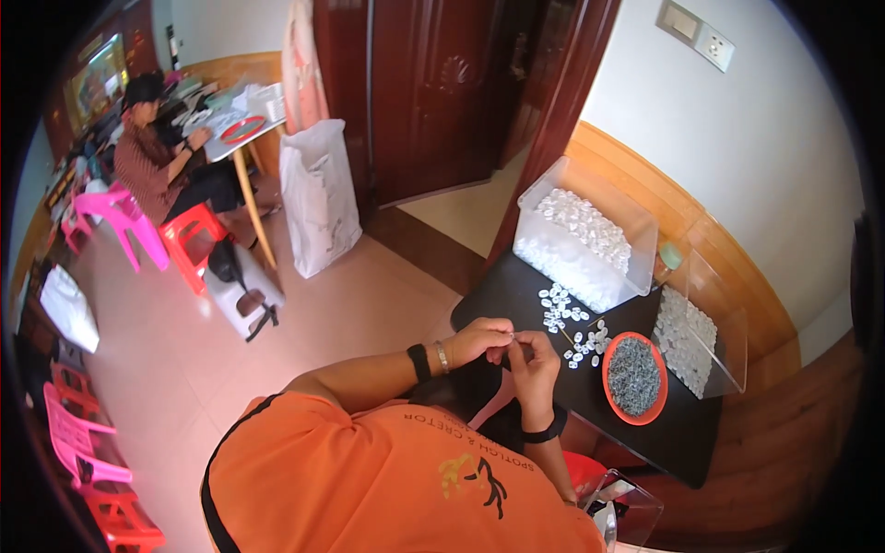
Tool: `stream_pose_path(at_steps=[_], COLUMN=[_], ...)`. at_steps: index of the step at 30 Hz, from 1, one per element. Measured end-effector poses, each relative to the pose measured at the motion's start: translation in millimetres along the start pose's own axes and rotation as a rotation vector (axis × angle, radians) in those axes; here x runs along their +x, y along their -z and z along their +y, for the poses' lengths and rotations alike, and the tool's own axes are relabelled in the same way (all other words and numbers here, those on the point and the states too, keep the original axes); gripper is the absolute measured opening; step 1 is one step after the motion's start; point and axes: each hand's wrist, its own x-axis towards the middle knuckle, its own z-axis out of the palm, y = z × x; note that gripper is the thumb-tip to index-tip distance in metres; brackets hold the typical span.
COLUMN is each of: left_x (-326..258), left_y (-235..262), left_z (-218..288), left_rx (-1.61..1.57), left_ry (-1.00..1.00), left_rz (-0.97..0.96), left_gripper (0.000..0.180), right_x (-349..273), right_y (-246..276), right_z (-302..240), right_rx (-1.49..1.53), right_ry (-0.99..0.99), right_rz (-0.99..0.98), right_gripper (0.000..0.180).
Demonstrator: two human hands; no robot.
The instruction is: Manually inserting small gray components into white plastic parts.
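Note:
My left hand (481,343) and my right hand (535,370) meet fingertip to fingertip at the near left edge of the black table (576,392). Both are closed in a pinch around something tiny that I cannot make out. Small white oval pieces (557,307) lie loose on the tabletop just beyond my hands, several in two loose groups. To the right of my right hand stands a red-orange bowl (606,369) filled with small grey parts (634,378). A see-through plastic tub (636,221) heaped with white pieces (583,226) occupies the table's far side.
Another see-through container (728,364) with flat whitish pieces sits at the table's right, near a green-lidded jar (667,263). Across the room a person (152,157) sits at a table with a red-rimmed tray (241,129). A white sack (318,198) and red stool (189,241) stand on the floor.

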Motion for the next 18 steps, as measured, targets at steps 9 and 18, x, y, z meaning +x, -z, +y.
stream_pose_path(at_steps=[9, 18], left_x=[15, 11], left_y=[15, 19], left_z=[10, 12], left_rx=[0.217, 0.06], left_ry=[-0.107, 0.039], left_rz=[0.193, 0.184], left_gripper=[0.018, 0.018], right_x=[74, 83], right_y=[68, -13], right_z=[-176, -253], right_rx=[0.756, 0.775], right_ry=[-0.258, 0.421], right_rz=[-0.463, -0.571], right_gripper=[0.03, 0.039])
